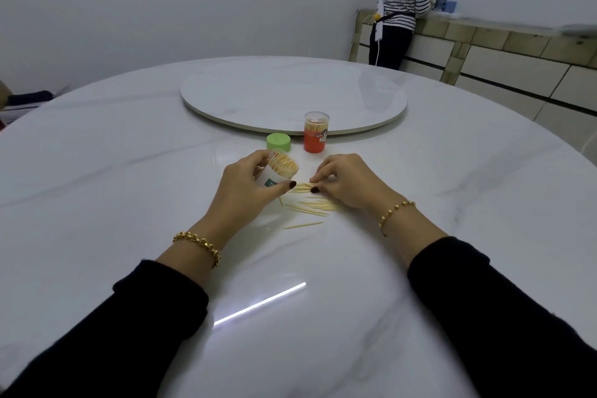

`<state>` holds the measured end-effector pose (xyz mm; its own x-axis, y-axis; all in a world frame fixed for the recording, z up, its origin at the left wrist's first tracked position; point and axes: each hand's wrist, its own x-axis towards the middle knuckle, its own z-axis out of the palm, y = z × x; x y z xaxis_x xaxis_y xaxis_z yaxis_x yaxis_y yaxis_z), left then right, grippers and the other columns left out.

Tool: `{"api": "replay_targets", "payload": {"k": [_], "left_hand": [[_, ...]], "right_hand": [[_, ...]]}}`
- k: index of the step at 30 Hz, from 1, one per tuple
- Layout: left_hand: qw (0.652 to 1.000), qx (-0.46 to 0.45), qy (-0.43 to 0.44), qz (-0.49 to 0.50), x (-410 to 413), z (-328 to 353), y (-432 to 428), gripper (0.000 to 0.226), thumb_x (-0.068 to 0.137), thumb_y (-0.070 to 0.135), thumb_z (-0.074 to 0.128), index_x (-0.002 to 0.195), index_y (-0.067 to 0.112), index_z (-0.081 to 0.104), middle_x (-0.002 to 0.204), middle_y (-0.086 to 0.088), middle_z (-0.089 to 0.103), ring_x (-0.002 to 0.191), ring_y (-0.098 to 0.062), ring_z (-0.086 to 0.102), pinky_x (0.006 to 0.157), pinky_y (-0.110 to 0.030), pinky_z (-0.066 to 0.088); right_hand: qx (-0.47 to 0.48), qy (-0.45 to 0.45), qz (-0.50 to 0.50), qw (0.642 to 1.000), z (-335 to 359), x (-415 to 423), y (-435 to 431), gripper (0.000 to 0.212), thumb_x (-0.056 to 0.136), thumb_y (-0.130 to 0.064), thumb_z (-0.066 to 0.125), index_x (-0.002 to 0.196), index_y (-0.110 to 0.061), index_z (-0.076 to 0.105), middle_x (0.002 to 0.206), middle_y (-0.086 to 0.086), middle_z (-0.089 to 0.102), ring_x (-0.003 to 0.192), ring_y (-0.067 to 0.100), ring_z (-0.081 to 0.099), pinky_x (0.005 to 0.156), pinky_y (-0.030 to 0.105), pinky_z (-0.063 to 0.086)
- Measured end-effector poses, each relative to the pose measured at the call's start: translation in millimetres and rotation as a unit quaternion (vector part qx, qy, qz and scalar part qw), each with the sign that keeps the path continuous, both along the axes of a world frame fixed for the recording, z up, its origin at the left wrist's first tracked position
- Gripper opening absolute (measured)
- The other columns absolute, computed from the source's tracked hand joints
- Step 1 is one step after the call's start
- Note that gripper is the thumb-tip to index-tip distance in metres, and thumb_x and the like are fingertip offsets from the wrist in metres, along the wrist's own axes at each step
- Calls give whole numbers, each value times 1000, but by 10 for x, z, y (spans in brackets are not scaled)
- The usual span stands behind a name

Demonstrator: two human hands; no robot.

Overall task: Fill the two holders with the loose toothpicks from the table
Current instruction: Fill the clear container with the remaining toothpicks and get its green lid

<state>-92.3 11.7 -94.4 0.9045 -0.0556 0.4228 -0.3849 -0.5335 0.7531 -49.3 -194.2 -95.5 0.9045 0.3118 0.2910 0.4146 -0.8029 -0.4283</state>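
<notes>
Your left hand (246, 190) grips the open holder (274, 174), tilted and nearly full. Your right hand (345, 182) pinches at the loose toothpicks (310, 205) on the desk (129, 187). You're mid-fill, I judge; next, lift that pinch and slide it in lengthwise.

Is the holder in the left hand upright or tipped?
Tipped: the holder leans right in the left hand, its open mouth showing toothpick ends.

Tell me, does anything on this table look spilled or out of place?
Yes: loose toothpicks lie scattered on the table near the right hand, which pinches some. The left hand holds a tilted open holder; a green lid sits behind it.
</notes>
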Motion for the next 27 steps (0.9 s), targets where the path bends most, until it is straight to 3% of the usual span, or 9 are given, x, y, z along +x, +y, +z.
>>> {"api": "replay_targets", "payload": {"k": [3,9,11,14,17,20,23,27], "left_hand": [[1000,1,7,0,14,-10,6,53,74,31,80,121,16,60,107,1,65,86,-7,58,65,-2,41],[1000,-3,10,-3,-5,1,-9,52,73,29,80,119,15,61,103,3,65,82,-3,59,64,-3,42],[1000,-6,7,-5,-24,16,-14,49,73,29,81,117,16,62,100,5,66,79,1,58,63,-4,42],[1000,-7,9,-10,-39,28,-19,49,74,29,80,118,17,62,100,6,65,80,2,58,64,-4,42],[999,-24,19,-18,-56,37,-31,47,74,27,80,117,19,62,97,11,64,79,5,59,64,-4,43],[999,-32,22,-29,-66,33,-50,46,74,27,80,115,19,62,96,12,65,84,0,61,67,-7,46],[998,-33,27,-39,-78,26,-75,48,73,29,80,117,19,62,100,9,66,89,-4,62,71,-9,48],[998,-36,22,-53,-102,39,-104,47,73,30,81,115,20,62,99,10,66,87,0,62,72,-10,48]], "right_hand": [[-27,-40,7,999,-23,-3,17,12,82,-15,72,93,-10,76,96,4,69,89,19,61,81,27,47],[-18,-77,-22,997,-53,18,19,12,87,-10,64,93,-9,75,95,5,69,88,22,60,81,31,47],[41,-80,-47,995,-54,18,16,10,85,-8,66,90,-8,75,93,5,70,86,20,61,79,26,46],[166,-67,-86,980,10,3,13,6,83,-14,72,87,-10,75,87,-1,70,81,10,59,71,8,41],[333,-1,-108,937,146,-30,25,4,85,-18,71,87,-16,74,87,-4,69,81,4,60,73,8,42],[481,84,-69,870,311,-118,91,3,87,-18,68,89,-18,71,93,-1,71,90,6,63,87,20,45],[572,156,-2,805,423,-194,183,8,88,-20,65,93,-17,70,104,1,70,108,14,62,99,31,43],[645,200,47,736,420,-216,304,12,90,-17,61,99,-14,69,106,-1,66,113,15,56,105,37,39]]}}
